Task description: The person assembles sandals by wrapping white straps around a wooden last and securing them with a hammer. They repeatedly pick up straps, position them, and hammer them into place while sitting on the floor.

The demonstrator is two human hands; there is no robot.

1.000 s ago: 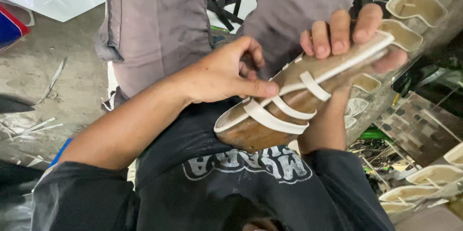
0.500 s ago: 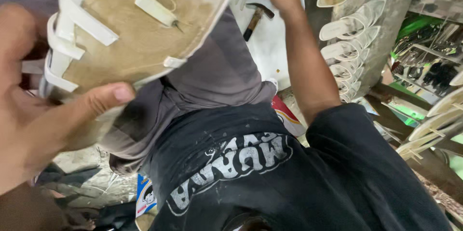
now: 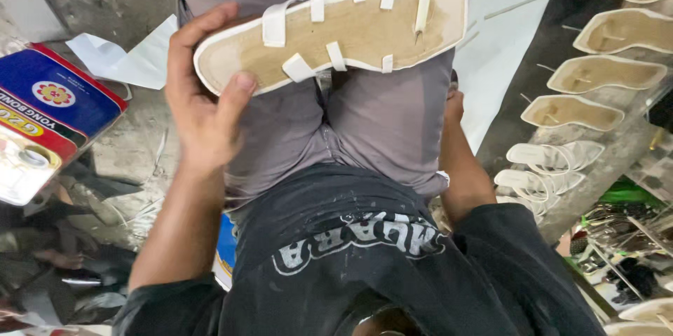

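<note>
Across my lap, my left hand (image 3: 203, 111) grips the sandal sole (image 3: 336, 27) heel, long axis running rightward; my right hand (image 3: 454, 108) is mostly hidden, its grip untellable.

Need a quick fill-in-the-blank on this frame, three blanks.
1. The left hand holds a sandal sole with ____ straps folded over its tan underside.
2. The sole lies across the person's ____ trousers.
3. More soles line the rack on the person's ____ side.

Missing words: white; grey; right
</note>
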